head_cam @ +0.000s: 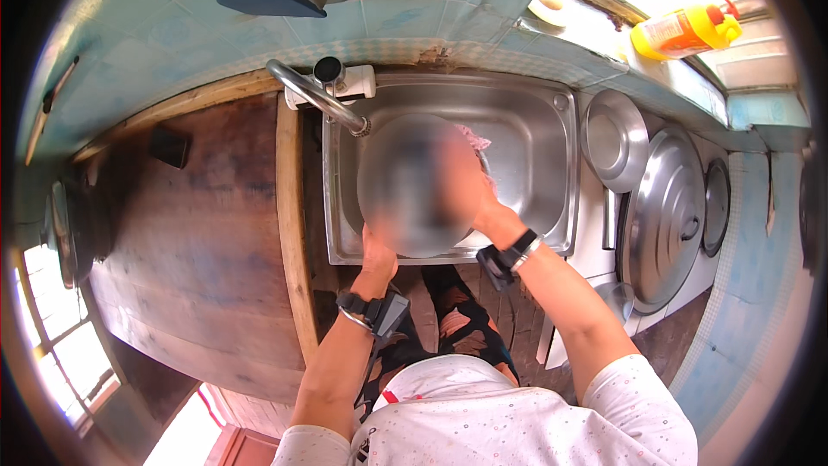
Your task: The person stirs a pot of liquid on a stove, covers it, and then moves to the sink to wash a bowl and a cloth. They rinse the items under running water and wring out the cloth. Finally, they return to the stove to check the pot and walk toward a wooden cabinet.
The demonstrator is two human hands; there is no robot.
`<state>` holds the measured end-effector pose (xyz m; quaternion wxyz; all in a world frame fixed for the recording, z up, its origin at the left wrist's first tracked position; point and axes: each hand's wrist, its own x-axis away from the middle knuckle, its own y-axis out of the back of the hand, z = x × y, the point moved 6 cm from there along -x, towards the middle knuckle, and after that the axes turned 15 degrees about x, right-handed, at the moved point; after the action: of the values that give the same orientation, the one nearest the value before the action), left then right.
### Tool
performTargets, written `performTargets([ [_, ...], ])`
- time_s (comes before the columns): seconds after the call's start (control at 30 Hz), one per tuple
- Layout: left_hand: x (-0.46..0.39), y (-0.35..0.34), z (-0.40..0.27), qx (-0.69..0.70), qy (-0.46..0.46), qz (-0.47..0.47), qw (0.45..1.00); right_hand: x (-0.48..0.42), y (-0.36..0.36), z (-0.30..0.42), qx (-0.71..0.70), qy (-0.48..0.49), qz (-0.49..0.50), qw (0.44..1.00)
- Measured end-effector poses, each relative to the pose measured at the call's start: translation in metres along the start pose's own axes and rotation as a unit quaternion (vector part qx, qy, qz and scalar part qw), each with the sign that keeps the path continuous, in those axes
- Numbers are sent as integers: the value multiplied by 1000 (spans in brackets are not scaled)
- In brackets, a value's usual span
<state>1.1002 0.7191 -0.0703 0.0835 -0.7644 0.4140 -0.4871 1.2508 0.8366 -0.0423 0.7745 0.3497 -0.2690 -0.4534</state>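
Both of my hands are over the left part of a stainless steel sink (540, 116). A round blur covers the middle of the view and hides most of my fingers. My left hand (380, 254) shows only its heel, low at the blur's left edge near the sink's front rim. Reaching in from the right, my right hand (484, 197) also fades into the blur. A pink cloth (474, 137) peeks out beyond it, beside a thin curved metal edge. Something greyish lies between the hands, too blurred to name. What either hand grips is hidden.
A curved faucet (317, 97) rises at the sink's back left. A metal bowl (614, 140) and a large pot lid (666, 220) stand at the right. A yellow bottle (686, 32) sits on the window ledge. Left is a wooden counter (200, 239).
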Motion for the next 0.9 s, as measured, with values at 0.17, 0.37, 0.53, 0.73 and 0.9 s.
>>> performTargets([
  [0.17,-16,-22,4,-24,0,-13,1000,-13,-32,22,120,59,48,990],
  [0.37,-36,-24,10,21,-13,-16,1000,-8,-48,25,-19,151,153,976],
  [0.53,-50,-17,13,-4,-28,-4,1000,9,-35,8,8,142,302,943],
  [0.73,-51,-29,12,-60,38,-1,997,-14,-10,-11,333,243,269,871],
  [0.9,-58,-26,11,-108,54,-8,993,-61,26,27,262,336,40,904],
])
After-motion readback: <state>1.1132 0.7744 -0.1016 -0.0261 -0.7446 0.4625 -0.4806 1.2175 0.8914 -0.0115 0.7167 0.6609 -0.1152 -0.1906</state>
